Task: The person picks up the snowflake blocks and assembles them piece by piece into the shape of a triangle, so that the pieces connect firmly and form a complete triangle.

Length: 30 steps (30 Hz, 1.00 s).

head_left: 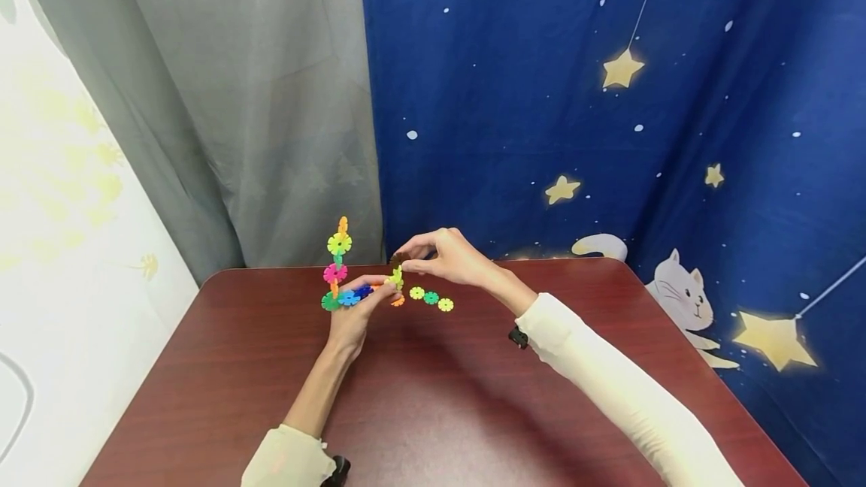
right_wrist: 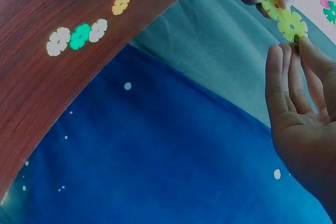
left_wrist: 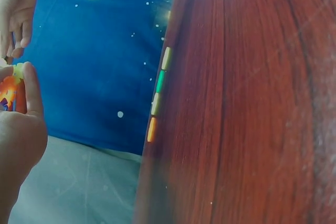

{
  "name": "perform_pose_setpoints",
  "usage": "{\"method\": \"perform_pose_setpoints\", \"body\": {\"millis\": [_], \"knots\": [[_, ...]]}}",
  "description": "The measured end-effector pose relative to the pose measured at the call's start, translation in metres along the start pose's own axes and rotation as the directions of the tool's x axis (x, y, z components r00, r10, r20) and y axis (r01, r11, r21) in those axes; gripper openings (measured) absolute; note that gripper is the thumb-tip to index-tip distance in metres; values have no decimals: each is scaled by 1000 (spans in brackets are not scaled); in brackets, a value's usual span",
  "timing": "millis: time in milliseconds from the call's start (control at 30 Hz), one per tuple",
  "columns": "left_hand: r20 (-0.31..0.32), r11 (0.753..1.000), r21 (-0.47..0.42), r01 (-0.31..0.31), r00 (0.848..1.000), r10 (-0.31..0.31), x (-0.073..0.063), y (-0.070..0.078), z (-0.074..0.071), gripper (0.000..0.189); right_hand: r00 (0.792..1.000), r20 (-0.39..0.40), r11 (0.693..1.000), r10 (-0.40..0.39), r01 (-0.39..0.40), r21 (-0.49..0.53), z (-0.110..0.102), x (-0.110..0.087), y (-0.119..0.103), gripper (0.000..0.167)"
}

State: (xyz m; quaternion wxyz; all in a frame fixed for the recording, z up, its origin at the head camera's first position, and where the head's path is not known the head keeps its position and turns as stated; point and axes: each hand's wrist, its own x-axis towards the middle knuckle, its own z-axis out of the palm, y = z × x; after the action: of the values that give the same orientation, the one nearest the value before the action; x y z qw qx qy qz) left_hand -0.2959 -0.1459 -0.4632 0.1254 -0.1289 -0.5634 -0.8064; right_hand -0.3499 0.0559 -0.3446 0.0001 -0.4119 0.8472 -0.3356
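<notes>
Directly between both hands (head_left: 350,323) (head_left: 460,258): yellow discs (right_wrist: 287,23).

Three loose discs (head_left: 431,297) — on table (head_left: 419,412), right of chain (head_left: 334,273) | curtains (head_left: 473,134) — behind table

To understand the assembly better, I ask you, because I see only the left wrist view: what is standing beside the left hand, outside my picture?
Observer: In the head view, a column of flower-shaped discs rises beside the left hand.
Operator: Thank you. And what does the right hand hold?
Observer: From the right wrist view, its fingers pinch a dark piece at the rim of a yellow disc; I cannot make out its shape.
Operator: I see the four coloured pieces on the table only edge-on. Which shape do they have?
Observer: The right wrist view shows them flower-shaped, with notched rims.
</notes>
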Motion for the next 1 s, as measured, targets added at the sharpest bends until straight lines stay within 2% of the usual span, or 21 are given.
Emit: {"method": "perform_pose_setpoints", "body": {"millis": [167, 600, 867, 1000], "knots": [[7, 1000, -27, 5, 1000, -5, 0, -1, 2, 28, 999, -18, 999, 32, -32, 11, 1, -2, 0, 24], [-24, 999, -33, 6, 1000, -7, -2, 2, 6, 27, 998, -61, 999, 31, -31, -7, 1, -3, -3, 24], [-29, 999, -47, 6, 1000, -7, 0, 3, 4, 27, 998, -65, 1000, -24, 24, 1, 1, -4, -3, 27], [-33, 999, -46, 0, 999, -2, 1, 3, 3, 28, 996, -82, 1000, -25, 26, 12, -2, -5, 3, 30]]}}
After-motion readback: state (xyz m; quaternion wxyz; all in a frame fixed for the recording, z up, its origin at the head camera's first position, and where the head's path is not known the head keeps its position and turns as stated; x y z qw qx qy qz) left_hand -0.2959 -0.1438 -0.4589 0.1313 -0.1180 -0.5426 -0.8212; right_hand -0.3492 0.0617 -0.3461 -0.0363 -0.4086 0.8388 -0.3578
